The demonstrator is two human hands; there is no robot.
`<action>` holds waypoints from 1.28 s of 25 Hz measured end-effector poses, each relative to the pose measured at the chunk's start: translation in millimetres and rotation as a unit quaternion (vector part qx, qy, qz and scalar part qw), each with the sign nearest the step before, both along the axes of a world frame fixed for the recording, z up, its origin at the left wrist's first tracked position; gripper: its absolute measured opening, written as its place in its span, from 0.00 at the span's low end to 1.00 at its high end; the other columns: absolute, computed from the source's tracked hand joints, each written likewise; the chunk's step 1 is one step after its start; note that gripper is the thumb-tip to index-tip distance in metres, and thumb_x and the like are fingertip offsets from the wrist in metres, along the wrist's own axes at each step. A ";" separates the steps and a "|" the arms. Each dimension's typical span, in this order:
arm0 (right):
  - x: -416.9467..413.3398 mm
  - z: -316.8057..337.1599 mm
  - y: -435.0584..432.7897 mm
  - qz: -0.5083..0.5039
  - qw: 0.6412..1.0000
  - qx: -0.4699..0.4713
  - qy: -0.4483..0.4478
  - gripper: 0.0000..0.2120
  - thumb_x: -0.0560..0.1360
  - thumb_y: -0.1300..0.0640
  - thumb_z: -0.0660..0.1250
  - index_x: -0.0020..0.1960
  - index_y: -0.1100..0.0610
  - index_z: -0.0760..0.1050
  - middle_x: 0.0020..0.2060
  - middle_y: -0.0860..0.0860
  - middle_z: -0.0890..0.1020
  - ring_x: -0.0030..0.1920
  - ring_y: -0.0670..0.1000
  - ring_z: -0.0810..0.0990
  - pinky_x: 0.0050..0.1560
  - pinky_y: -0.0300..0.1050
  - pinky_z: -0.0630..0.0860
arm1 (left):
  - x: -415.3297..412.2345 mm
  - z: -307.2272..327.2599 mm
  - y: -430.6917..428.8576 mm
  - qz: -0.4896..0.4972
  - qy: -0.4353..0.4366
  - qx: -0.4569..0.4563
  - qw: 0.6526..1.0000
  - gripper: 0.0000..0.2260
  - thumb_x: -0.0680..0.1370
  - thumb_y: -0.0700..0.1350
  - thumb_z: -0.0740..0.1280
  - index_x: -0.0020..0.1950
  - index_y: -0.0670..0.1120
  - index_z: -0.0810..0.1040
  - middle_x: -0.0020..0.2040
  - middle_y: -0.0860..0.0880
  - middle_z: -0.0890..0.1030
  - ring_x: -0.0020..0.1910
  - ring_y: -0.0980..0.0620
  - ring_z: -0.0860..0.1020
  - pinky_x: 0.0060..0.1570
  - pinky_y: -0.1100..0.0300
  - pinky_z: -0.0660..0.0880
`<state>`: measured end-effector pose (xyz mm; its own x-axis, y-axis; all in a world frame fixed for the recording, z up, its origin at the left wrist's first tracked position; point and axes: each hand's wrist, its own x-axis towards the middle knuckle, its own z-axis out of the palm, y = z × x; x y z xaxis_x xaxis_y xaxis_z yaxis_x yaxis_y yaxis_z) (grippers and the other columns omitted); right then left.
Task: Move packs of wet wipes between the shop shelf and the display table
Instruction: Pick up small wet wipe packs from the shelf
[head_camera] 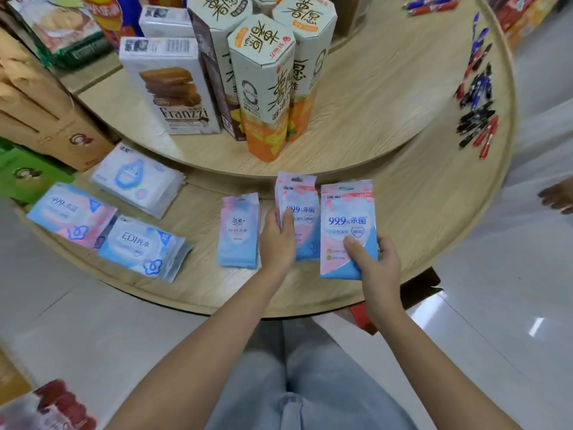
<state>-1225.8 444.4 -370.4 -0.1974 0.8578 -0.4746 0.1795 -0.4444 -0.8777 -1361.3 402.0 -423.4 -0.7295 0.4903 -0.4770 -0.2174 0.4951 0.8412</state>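
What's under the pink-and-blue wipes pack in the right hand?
The pale wooden display table shows around the pink-and-blue wipes pack; directly beneath is hidden.

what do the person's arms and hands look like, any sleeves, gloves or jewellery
The left arm and right arm are bare right to the frame edge, with no sleeves in view. The left hand and right hand wear no gloves, and no rings, watch or bracelets show. Light blue jeans appear below the arms.

head cam | looks forward-down | close over display table (418, 193)
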 end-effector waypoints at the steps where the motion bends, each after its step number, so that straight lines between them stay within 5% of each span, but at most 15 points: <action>1: -3.4 -3.6 5.3 0.003 1.000 -0.005 -0.004 0.17 0.74 0.58 0.70 0.60 0.61 0.71 0.51 0.54 0.83 0.49 0.51 0.84 0.40 0.37 0.80 | 2.3 -5.2 2.3 -0.008 0.014 -0.010 1.000 0.10 0.82 0.51 0.58 0.54 0.46 0.72 0.42 0.54 0.76 0.40 0.56 0.74 0.39 0.66 0.67; 3: -12.1 -8.2 11.1 0.017 1.000 -0.006 -0.011 0.17 0.74 0.57 0.70 0.59 0.61 0.71 0.51 0.53 0.83 0.49 0.50 0.84 0.41 0.37 0.80 | 7.3 -14.0 3.3 -0.013 0.047 -0.011 0.999 0.09 0.81 0.50 0.59 0.49 0.46 0.71 0.39 0.55 0.75 0.36 0.59 0.73 0.34 0.70 0.66; 11: -43.7 -31.1 17.0 0.075 0.997 -0.012 -0.001 0.15 0.74 0.60 0.70 0.58 0.61 0.72 0.50 0.51 0.83 0.48 0.46 0.83 0.42 0.37 0.80 | 4.4 -28.9 4.0 0.065 0.074 0.025 0.995 0.09 0.80 0.44 0.61 0.55 0.41 0.76 0.49 0.48 0.75 0.44 0.62 0.75 0.42 0.78 0.68; 14: -51.1 -40.6 13.9 0.080 0.997 -0.020 0.012 0.16 0.74 0.60 0.70 0.60 0.62 0.71 0.51 0.52 0.83 0.51 0.49 0.83 0.46 0.39 0.81 | 2.5 -37.3 1.9 0.102 -0.048 0.059 0.992 0.12 0.81 0.44 0.57 0.51 0.38 0.76 0.47 0.42 0.77 0.40 0.59 0.77 0.44 0.64 0.76; 17: -56.2 -51.2 12.0 0.094 0.996 -0.006 -0.002 0.17 0.74 0.62 0.70 0.59 0.63 0.71 0.47 0.47 0.82 0.46 0.42 0.82 0.42 0.33 0.78 | 2.4 -37.3 -4.0 0.100 -0.136 0.078 0.983 0.17 0.74 0.58 0.57 0.49 0.47 0.75 0.49 0.45 0.81 0.47 0.51 0.81 0.50 0.50 0.78; 19: -58.8 -57.9 6.0 0.114 0.992 0.039 -0.040 0.15 0.73 0.62 0.71 0.58 0.61 0.72 0.47 0.48 0.80 0.44 0.36 0.80 0.42 0.31 0.77 | 3.5 -31.1 -7.4 0.104 -0.178 0.114 0.972 0.17 0.73 0.60 0.58 0.53 0.52 0.76 0.51 0.50 0.82 0.51 0.51 0.81 0.52 0.51 0.78; 23: -61.4 -69.3 0.6 0.136 0.972 0.120 -0.151 0.25 0.72 0.52 0.72 0.66 0.58 0.71 0.57 0.53 0.73 0.56 0.44 0.73 0.56 0.25 0.69 | 3.6 -24.5 -8.2 0.066 -0.217 0.139 0.964 0.16 0.81 0.49 0.59 0.69 0.48 0.69 0.57 0.50 0.81 0.54 0.51 0.81 0.40 0.66 0.78; 27: -55.0 -76.3 12.3 0.174 0.980 0.047 -0.088 0.17 0.73 0.47 0.68 0.59 0.47 0.72 0.54 0.49 0.81 0.55 0.49 0.80 0.58 0.52 0.78 | 2.8 -25.1 -5.9 0.034 -0.204 0.130 0.970 0.21 0.80 0.44 0.61 0.73 0.50 0.63 0.65 0.47 0.77 0.56 0.54 0.80 0.40 0.69 0.77; 32: -52.6 -78.7 17.8 0.174 0.984 -0.032 -0.031 0.13 0.76 0.55 0.68 0.59 0.50 0.73 0.50 0.46 0.83 0.51 0.47 0.83 0.54 0.47 0.79 | 8.6 -26.4 -1.2 0.026 -0.205 0.121 0.971 0.24 0.81 0.46 0.59 0.76 0.50 0.58 0.69 0.46 0.72 0.63 0.50 0.76 0.41 0.72 0.76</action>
